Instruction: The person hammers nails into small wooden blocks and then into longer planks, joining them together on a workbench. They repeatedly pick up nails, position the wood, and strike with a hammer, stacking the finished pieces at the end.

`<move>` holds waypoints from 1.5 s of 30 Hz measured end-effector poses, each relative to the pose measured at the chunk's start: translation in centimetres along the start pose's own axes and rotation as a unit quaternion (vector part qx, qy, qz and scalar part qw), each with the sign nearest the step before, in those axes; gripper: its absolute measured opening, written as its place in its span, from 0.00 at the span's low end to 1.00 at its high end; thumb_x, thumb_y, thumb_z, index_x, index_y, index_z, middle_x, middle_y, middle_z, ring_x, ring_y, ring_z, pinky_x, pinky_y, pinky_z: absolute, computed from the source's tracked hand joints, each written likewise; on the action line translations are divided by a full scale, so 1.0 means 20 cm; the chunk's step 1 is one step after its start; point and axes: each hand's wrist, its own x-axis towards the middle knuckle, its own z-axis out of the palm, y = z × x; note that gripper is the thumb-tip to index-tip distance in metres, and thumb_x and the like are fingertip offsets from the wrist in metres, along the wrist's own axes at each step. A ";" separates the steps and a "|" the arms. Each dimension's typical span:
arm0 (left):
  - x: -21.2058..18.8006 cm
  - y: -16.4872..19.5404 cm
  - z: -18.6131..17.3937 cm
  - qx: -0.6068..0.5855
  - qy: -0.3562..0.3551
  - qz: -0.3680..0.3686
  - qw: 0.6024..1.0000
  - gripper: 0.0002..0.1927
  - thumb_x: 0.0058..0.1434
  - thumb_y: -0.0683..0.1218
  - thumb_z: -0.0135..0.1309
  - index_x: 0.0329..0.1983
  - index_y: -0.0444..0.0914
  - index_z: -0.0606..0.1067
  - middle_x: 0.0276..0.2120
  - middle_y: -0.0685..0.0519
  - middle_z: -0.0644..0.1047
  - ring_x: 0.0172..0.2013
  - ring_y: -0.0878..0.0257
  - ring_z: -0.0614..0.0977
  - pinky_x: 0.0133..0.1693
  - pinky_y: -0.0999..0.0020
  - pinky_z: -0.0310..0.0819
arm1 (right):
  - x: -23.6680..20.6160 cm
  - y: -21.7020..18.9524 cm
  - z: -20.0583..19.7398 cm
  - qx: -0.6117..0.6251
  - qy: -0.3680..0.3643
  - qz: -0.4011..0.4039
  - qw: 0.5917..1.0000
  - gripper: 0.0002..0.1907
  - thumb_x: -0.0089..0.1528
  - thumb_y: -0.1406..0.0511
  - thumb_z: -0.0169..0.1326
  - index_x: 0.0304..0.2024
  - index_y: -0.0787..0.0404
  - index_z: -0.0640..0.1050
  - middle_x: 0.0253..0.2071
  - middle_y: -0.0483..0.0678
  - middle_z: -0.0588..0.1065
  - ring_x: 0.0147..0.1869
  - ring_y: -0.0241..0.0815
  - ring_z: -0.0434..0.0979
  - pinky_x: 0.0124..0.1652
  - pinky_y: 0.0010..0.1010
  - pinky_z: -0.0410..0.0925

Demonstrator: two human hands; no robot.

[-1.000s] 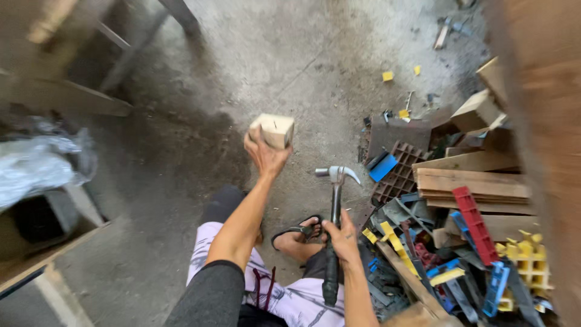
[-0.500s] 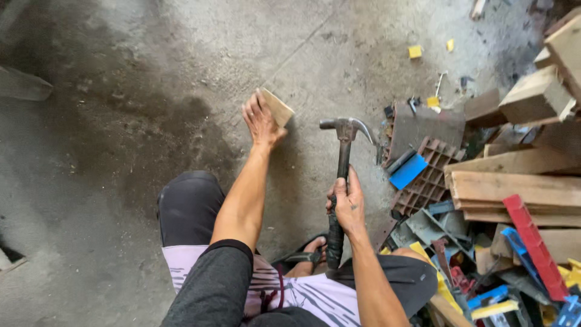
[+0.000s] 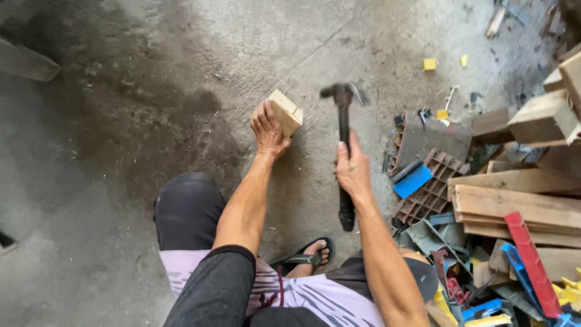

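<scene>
The left hand (image 3: 269, 128), just left of centre frame, is closed on a wood block (image 3: 285, 112), fingers wrapped along its near side, the block tilted with one edge raised off the concrete floor (image 3: 151, 79); whether its lower edge touches the floor cannot be told. The right hand (image 3: 353, 171), right of centre, is clamped round the dark handle of a hammer (image 3: 344, 151), gripping at about mid-length; the handle end projects below the hand toward the lower frame. The hammer head, a claw type, sits at upper centre, blurred, just right of the block and apart from it. Both forearms run up from the lower frame; the left arm has a dark sleeve at the elbow. A knee in dark cloth shows at lower left of centre, and a foot in a black sandal (image 3: 308, 257) rests on the floor between the two arms. The floor is grey with a dark stained patch at upper left. At the right of the frame lies a scrap pile: wood planks (image 3: 520, 206), a red strip (image 3: 532, 263), a blue piece (image 3: 413, 181), a brown grid panel (image 3: 433, 191) and grey plastic parts. Two small yellow bits (image 3: 430, 63) lie on the floor at upper right, well apart from the hands. A grey board end (image 3: 27, 60) enters at upper left.
</scene>
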 end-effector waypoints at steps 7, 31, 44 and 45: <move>-0.03 -0.05 0.10 -0.022 -0.021 0.027 0.999 0.69 0.40 0.53 0.75 0.77 0.38 0.43 0.65 0.41 0.54 0.66 0.45 0.58 0.63 0.49 0.52 | 0.00 -0.04 -0.02 -0.194 -0.018 -0.228 0.954 0.29 0.72 0.59 0.51 0.75 0.54 0.63 0.26 0.54 0.75 0.28 0.48 0.77 0.30 0.39 0.68; -0.07 -0.11 0.01 0.055 -0.222 0.072 0.971 0.71 0.38 0.59 0.74 0.77 0.36 0.44 0.64 0.42 0.64 0.63 0.46 0.68 0.64 0.47 0.64 | -0.14 0.40 0.20 0.296 -0.017 0.187 0.936 0.16 0.69 0.57 0.48 0.59 0.49 0.68 0.23 0.43 0.69 0.19 0.34 0.70 0.18 0.30 0.67; 0.22 -0.08 0.05 0.229 -0.314 0.124 0.913 0.56 0.46 0.51 0.68 0.76 0.34 0.54 0.71 0.42 0.57 0.71 0.41 0.59 0.66 0.48 0.60 | -0.09 0.34 0.21 0.313 0.018 0.140 0.939 0.12 0.72 0.58 0.49 0.53 0.56 0.67 0.26 0.43 0.69 0.20 0.35 0.70 0.19 0.29 0.67; 0.18 -0.06 0.06 0.202 -0.272 0.080 0.937 0.60 0.41 0.57 0.69 0.72 0.31 0.53 0.68 0.40 0.57 0.70 0.39 0.60 0.66 0.45 0.61 | -0.08 0.36 0.20 0.326 0.018 0.116 0.938 0.12 0.74 0.58 0.49 0.52 0.58 0.66 0.27 0.44 0.69 0.20 0.35 0.71 0.19 0.29 0.67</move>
